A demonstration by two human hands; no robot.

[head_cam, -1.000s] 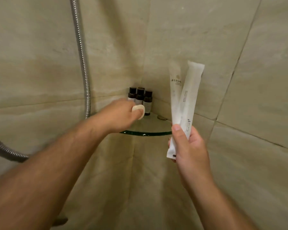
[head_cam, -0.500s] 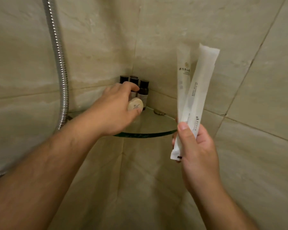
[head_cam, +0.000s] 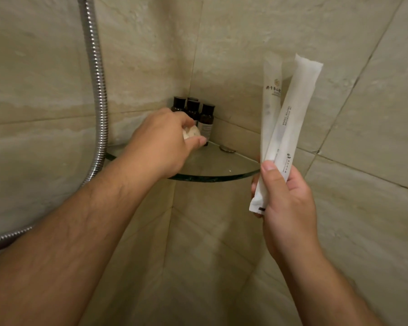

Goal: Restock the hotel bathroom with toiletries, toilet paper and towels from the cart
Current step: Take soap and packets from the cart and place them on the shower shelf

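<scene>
Well, the left hand point(head_cam: 160, 147) reached over the glass shelf point(head_cam: 222, 178) and pinched a small round soap point(head_cam: 192, 132) in curled fingers, just in front of the dark little bottles point(head_cam: 206, 121) at the shelf's back corner. The right hand point(head_cam: 287, 203), beside the shelf's right edge, gripped two long white packets point(head_cam: 290, 118) near their bottom ends. The soap looked light and maybe slippery, so holding its edges seemed best. The packets looked thin and bendy.

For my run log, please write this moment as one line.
left hand: holds round soap above glass shelf | right hand: grips two white packets | dark bottles: upright in shelf corner
</scene>
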